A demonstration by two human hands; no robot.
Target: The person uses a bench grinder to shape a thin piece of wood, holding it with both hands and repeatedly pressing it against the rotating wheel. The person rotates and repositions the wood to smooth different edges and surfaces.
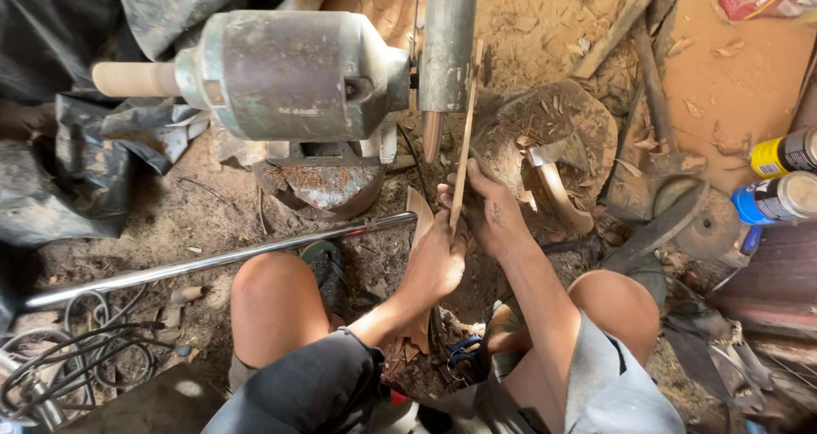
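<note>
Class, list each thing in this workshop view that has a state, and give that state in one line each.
Wooden strip: upright, held against the grinder.
Left hand: gripping the strip low down.
Right hand: gripping the strip.
Grinder motor: lying sideways; running or not, cannot tell.
Metal rod: lying on the ground.
Spray cans: lying on their sides.

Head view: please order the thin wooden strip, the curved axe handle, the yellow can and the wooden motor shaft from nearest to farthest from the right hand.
1. Thin wooden strip, in the right hand.
2. Curved axe handle, just right.
3. Yellow can, far right.
4. Wooden motor shaft, far upper left.
</note>
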